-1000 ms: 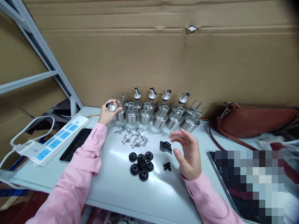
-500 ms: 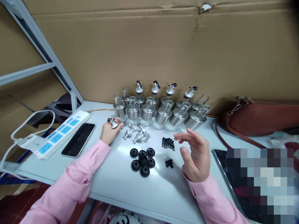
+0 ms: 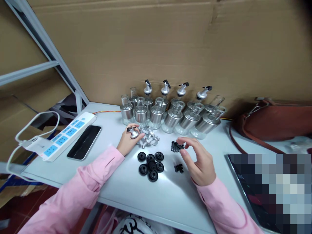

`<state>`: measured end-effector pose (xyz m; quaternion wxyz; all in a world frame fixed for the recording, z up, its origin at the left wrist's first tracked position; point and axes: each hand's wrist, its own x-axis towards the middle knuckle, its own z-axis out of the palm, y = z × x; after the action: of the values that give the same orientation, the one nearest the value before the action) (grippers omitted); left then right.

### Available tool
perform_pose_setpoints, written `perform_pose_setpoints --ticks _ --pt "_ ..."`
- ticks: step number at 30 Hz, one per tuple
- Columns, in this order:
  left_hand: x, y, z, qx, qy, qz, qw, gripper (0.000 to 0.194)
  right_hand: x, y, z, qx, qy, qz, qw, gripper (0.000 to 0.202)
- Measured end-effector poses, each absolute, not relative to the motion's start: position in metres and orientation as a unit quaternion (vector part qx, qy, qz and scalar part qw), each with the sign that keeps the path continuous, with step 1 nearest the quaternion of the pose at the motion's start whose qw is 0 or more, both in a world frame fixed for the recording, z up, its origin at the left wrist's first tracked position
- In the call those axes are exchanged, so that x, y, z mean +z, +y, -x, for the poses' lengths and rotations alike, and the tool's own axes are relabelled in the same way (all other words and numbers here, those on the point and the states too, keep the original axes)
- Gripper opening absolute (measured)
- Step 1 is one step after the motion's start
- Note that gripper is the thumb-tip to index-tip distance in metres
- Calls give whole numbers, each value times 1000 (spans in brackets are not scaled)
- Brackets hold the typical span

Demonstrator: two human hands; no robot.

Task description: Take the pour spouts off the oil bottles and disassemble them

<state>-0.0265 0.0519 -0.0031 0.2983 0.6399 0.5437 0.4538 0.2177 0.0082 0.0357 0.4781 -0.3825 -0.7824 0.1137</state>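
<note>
My left hand [image 3: 126,139] is closed around a silver pourer spout [image 3: 133,132] with a black flip lever. Its fingertips reach the edge of a pile of loose silver spout parts [image 3: 148,137]. My right hand [image 3: 200,162] is over the small black levers [image 3: 175,147], thumb and index finger apart on either side of the row's right end; whether they touch it I cannot tell. Just below lie small black pieces [image 3: 178,168]. Several round black stoppers [image 3: 152,175] form a cluster between my hands.
Glass bottles with steel sleeves [image 3: 173,118] stand in rows at the back, several topped with spouts. Leftward are a phone [image 3: 84,143] and a power strip [image 3: 69,133]. A brown bag [image 3: 280,122] and a dark-screened device [image 3: 246,191] lie at right.
My left hand has moved right with the pourer spout, up to the silver parts. My right hand has lowered to the black levers, its thumb and index finger closer together.
</note>
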Motion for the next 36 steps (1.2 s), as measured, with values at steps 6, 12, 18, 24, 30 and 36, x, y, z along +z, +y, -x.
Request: perform_pose_setpoints --ticks 6,12,18,24,30,36 --pt "2 55 33 387 454 -701 391 33 36 8 -218 115 -789 384 466 21" --pt "-2 57 20 423 473 -706 314 15 37 7 -218 116 -790 378 468 20" --pt "0 53 15 481 497 -679 245 14 37 8 -218 106 -783 382 480 21" --pt "9 45 34 466 507 -697 199 12 39 7 -220 84 -775 379 499 21" --pt "6 43 38 347 386 -843 139 11 39 6 -220 83 -783 376 488 22" --pt "-5 50 31 383 384 -838 63 10 39 6 -219 83 -780 380 489 22"
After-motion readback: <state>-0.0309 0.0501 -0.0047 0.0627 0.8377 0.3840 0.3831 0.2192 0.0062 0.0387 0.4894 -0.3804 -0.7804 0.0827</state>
